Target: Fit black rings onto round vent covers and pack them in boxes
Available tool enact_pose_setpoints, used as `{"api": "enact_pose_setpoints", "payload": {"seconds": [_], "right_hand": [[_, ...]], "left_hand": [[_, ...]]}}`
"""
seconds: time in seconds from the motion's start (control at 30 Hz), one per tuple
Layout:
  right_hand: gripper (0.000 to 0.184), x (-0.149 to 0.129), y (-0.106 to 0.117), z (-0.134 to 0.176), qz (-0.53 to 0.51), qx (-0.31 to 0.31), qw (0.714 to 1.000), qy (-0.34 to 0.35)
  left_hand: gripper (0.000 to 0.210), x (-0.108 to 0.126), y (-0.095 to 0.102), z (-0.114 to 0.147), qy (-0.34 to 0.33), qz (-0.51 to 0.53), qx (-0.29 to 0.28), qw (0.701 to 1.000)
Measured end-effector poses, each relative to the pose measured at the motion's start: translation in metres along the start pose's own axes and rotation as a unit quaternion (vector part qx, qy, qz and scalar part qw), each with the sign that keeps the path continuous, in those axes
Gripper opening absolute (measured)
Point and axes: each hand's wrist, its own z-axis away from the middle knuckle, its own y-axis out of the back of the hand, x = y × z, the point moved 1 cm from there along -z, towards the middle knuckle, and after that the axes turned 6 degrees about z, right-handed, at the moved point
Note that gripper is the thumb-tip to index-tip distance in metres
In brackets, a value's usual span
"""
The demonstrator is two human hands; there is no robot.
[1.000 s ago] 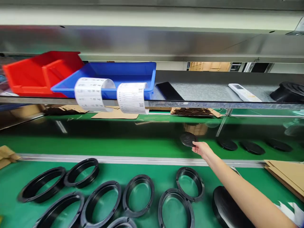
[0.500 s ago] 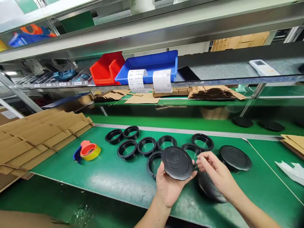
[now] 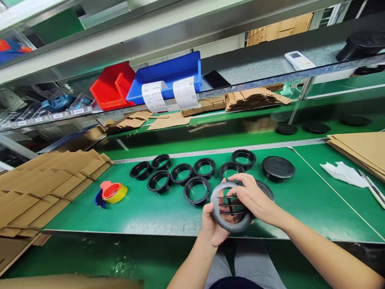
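My left hand (image 3: 211,229) is closed around the lower left rim of a round black air vent (image 3: 233,225). Thin slats cross its opening, and fingers show through from behind. My right hand (image 3: 254,197) rests over the upper right of the vent, its bent fingers on the rim and slats. Partly hidden behind that hand lies another dark round piece (image 3: 266,190). Left of my hands, several black rings (image 3: 196,191) stand on the green bench (image 3: 144,216). A closed black round vent (image 3: 278,168) sits to the right.
A yellow and red tape dispenser (image 3: 113,192) stands at left, beside stacked cardboard (image 3: 57,180). On the right are white paper (image 3: 343,173), a cutter knife (image 3: 372,188) and cardboard sheets (image 3: 361,149). Red (image 3: 111,86) and blue (image 3: 168,78) bins occupy the shelf above.
The vent's solid disc face has given way to an open ring with slats. My right hand has come onto the vent from beside it. The view has shifted and tilted.
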Motion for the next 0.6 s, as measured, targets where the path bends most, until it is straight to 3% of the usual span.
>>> {"api": "enact_pose_setpoints", "payload": {"seconds": [0.2,0.6], "right_hand": [[0.052,0.004,0.012,0.009,-0.112,0.04,0.989,-0.091],[0.045,0.014,0.013,0.016,-0.118,0.037,0.987,-0.103]], "left_hand": [[0.107,0.002,0.003,-0.007,0.024,-0.013,-0.03,0.999],[0.112,0.003,0.014,-0.012,0.056,-0.026,-0.038,0.997]]}}
